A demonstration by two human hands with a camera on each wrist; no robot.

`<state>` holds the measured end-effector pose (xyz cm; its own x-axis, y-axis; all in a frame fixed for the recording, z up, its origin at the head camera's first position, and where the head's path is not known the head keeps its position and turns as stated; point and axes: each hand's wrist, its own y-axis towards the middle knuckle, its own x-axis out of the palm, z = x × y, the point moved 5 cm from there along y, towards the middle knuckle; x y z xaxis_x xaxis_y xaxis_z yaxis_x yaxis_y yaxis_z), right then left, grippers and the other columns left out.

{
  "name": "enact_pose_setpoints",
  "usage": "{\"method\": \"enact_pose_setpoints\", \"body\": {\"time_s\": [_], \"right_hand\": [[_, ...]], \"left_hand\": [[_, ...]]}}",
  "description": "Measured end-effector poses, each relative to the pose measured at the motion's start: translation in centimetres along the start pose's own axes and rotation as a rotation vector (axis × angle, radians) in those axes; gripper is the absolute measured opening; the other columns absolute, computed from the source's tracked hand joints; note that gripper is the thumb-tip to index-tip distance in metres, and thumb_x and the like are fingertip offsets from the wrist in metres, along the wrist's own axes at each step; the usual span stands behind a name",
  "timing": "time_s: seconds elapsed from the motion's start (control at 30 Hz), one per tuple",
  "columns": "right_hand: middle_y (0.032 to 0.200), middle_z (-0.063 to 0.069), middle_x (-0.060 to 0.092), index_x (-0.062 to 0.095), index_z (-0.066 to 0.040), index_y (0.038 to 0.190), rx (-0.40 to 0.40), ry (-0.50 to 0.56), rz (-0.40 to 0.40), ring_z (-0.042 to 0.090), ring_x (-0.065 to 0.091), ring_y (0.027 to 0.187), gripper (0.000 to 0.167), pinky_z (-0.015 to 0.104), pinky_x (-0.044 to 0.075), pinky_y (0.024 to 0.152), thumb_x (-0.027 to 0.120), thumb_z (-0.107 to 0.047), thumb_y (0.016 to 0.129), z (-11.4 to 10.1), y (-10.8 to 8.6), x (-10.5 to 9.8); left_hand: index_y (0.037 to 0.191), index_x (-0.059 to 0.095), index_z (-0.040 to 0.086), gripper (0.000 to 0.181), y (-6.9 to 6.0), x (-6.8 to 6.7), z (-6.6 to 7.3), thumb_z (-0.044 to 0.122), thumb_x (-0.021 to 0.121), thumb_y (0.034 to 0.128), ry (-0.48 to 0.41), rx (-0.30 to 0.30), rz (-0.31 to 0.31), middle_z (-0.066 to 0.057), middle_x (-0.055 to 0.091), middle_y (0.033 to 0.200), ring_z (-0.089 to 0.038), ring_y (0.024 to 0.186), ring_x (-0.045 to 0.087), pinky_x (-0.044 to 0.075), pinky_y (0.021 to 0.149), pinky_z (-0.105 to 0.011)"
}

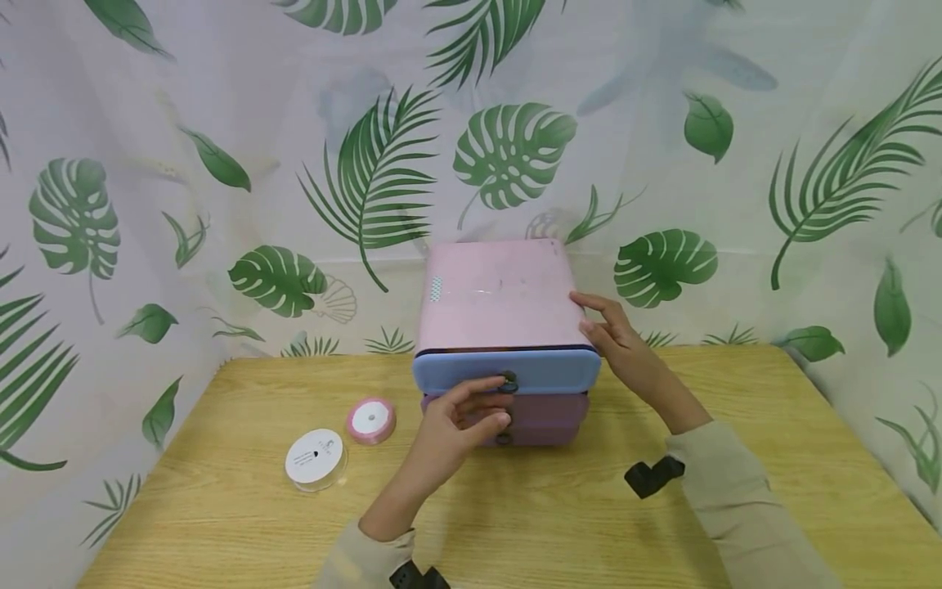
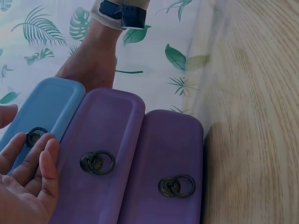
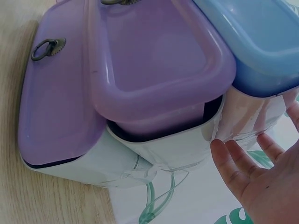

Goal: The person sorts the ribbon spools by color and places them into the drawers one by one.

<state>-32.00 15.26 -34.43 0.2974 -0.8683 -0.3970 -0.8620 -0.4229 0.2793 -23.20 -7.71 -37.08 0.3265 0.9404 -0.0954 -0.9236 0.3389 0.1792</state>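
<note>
A small stacked drawer cabinet has a pink top (image 1: 500,298), a blue top drawer (image 1: 459,370) and two purple drawers below, the middle purple drawer (image 2: 105,130) and the bottom purple drawer (image 2: 163,140). Each front carries a dark metal ring pull. My left hand (image 1: 449,429) has its fingertips at the blue drawer's ring pull (image 2: 36,135), thumb apart from it and fingers loosely bent. My right hand (image 1: 621,343) rests its fingertips against the cabinet's right upper side, fingers spread. In the right wrist view, dark gaps show behind the drawer fronts.
Left of the cabinet, a pink-rimmed ribbon spool (image 1: 371,420) and a larger white spool (image 1: 316,458) lie on the wooden table (image 1: 243,523). A leaf-printed cloth (image 1: 397,65) hangs behind the cabinet.
</note>
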Motion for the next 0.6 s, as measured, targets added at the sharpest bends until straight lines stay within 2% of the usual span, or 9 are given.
{"method": "enact_pose_setpoints", "body": {"time_s": [0.07, 0.3, 0.6], "right_hand": [[0.154, 0.012, 0.011, 0.023, -0.007, 0.149, -0.007, -0.001, 0.001, 0.001, 0.050, 0.108, 0.047, 0.012, 0.045, 0.086, 0.034, -0.023, 0.106, -0.02, 0.01, 0.00], [0.152, 0.013, 0.008, 0.022, -0.007, 0.148, -0.040, 0.048, -0.002, 0.000, 0.053, 0.104, 0.046, 0.013, 0.048, 0.083, 0.033, -0.021, 0.106, -0.22, 0.04, -0.15], [0.152, 0.012, 0.008, 0.022, -0.008, 0.149, -0.020, 0.051, -0.017, 0.000, 0.052, 0.108, 0.047, 0.013, 0.047, 0.086, 0.033, -0.023, 0.106, 0.17, 0.16, 0.07]], "left_hand": [[0.134, 0.056, 0.014, 0.045, 0.01, -0.03, -0.12, 0.020, 0.068, 0.0910, 0.010, -0.003, 0.004, -0.016, 0.064, 0.126, -0.021, 0.109, 0.064, 0.054, 0.084, -0.025], [0.134, 0.056, 0.011, 0.045, -0.05, -0.54, -0.35, 0.020, 0.067, 0.0913, 0.043, 0.011, 0.009, -0.016, 0.064, 0.127, -0.030, 0.118, 0.060, 0.053, 0.087, -0.023], [0.134, 0.055, 0.005, 0.045, -0.29, -0.88, -0.75, 0.021, 0.065, 0.0931, 0.070, -0.005, 0.001, -0.018, 0.063, 0.128, -0.031, 0.121, 0.058, 0.050, 0.091, -0.020]]}}
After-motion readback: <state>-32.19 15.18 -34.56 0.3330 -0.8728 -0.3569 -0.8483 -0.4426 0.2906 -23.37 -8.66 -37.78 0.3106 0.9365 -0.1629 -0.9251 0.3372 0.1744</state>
